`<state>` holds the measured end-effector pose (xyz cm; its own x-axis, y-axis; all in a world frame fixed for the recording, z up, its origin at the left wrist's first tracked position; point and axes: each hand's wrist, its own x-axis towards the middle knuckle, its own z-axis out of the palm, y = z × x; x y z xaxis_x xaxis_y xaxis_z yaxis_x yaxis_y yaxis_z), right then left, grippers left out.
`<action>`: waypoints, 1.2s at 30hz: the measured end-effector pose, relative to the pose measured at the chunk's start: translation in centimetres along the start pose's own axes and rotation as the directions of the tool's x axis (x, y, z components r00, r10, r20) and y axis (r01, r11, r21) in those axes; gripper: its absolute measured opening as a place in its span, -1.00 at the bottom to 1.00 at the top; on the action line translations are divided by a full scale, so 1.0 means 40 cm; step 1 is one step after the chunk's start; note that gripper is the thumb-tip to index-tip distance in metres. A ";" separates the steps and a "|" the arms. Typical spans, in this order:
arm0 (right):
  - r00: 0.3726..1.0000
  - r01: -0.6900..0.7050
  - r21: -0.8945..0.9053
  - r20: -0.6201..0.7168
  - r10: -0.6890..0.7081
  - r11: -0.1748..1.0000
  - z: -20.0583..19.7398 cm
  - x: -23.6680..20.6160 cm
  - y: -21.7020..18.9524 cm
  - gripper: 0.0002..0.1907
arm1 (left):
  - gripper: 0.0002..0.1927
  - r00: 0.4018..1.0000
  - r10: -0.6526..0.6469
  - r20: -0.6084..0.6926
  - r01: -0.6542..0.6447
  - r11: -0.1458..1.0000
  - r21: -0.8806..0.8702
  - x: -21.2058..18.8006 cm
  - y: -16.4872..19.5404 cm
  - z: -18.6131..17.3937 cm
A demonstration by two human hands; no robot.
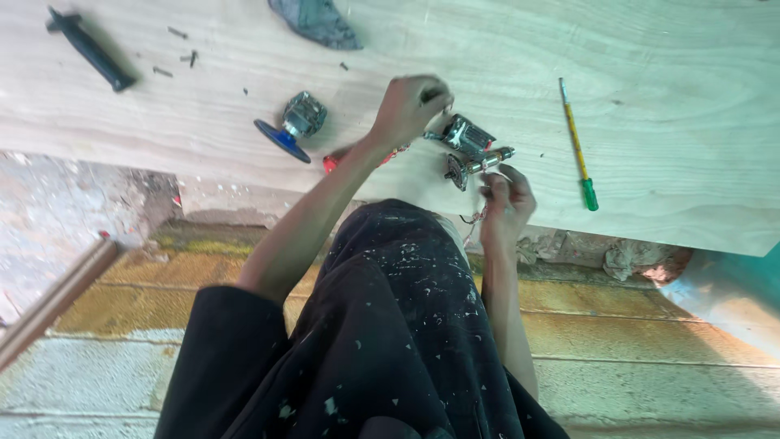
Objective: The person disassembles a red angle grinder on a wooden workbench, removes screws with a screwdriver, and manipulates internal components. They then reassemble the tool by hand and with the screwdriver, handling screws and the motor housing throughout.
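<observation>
The small grey and copper-wound motor armature on its metal shaft (471,150) lies across the pale plywood board (666,106), close to the near edge, and both hands work at it from opposite ends. The left hand (412,104), at the far side of the part, is closed with fingertips pinched together at the armature's upper end; whether it grips the winding itself or a small tool is not discernible. The right hand (505,199) sits at the board's edge just below the shaft end, fingers curled around something thin, probably the reddish wire leads (474,215) hanging there. The part thus lies between the two hands, touching or nearly touching each, a position that appears to steady it while the leads are handled. A blue-disc gear housing (292,126) rests apart to the left, a yellow screwdriver with green handle (578,146) well to the right, a black side handle (89,49) and loose screws (183,57) farther off.
</observation>
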<state>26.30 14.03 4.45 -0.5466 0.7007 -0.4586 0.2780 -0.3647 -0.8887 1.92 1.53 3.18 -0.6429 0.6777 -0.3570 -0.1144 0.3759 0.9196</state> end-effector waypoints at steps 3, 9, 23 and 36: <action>0.962 -0.217 0.393 0.243 0.127 0.894 0.088 -0.040 -0.099 -0.77 | -0.88 0.982 0.115 -0.153 -0.137 0.980 -0.143 -0.140 0.105 -0.001; 0.880 -0.320 0.477 0.470 0.070 0.819 0.169 -0.147 -0.281 -0.74 | -0.89 0.860 0.372 -0.350 -0.410 0.911 -0.038 -0.323 0.251 0.029; 0.845 -0.336 0.500 0.534 0.022 0.798 0.070 -0.261 -0.328 -0.61 | -0.88 0.768 0.494 -0.407 -0.551 0.834 -0.028 -0.476 0.318 0.132; 0.846 -0.214 0.504 0.523 -0.098 0.837 -0.025 -0.271 -0.319 -0.75 | -0.64 0.907 0.210 -0.366 -0.404 0.684 -0.608 -0.526 0.319 0.206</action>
<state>29.46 11.70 20.78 -0.9034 0.3080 -0.2984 -0.0484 -0.7645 -0.6428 20.21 -2.73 21.08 -0.8841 0.4621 -0.0702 -0.2788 -0.4009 0.8727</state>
